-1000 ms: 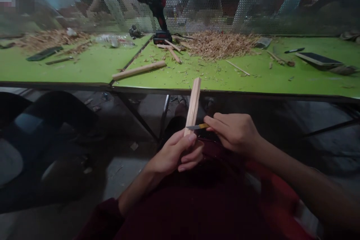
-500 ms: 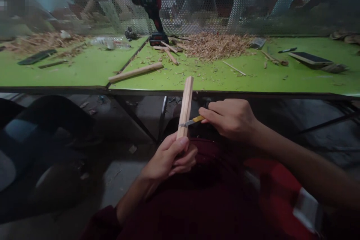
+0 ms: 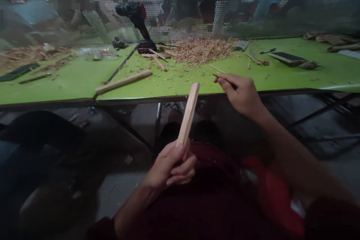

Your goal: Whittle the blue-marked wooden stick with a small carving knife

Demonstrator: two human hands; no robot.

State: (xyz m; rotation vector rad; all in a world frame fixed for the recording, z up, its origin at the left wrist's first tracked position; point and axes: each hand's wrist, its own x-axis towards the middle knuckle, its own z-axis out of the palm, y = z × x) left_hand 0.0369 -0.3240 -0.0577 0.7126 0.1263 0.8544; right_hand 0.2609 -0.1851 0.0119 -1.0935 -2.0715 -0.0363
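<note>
The left hand (image 3: 171,165) has its fingers wrapped firmly round the lower end of a pale, straight-sided wooden stick (image 3: 188,114), thumb laid along the wood. The stick slants upward in front of the person's lap, its free end near the front edge of the lime-green, smooth-topped bench (image 3: 247,80). The right hand (image 3: 242,92) is apart from the wood, its fingers closed in a pinch round a slim, dark-tipped tool (image 3: 216,76), mostly hidden by the grip and probably a blade.

For clean paring, I would keep the left thumb low and behind the cut, hold the tool at a shallow angle and take thin strokes away from the body, following the grain. Turning the stick a little between passes should keep its faces even.

The stick looks dry and fibrous, with long grain lines and flat facets meeting at soft ridges. A smoother, rounder tan wooden rod (image 3: 123,81) lies on the bench, beyond it a loose heap of curled, straw-coloured wood shavings (image 3: 201,50). Beside that heap stands a black-and-red plastic cordless drill (image 3: 143,32). At the back rises a grey perforated metal screen (image 3: 174,3), pierced by many small holes.
</note>
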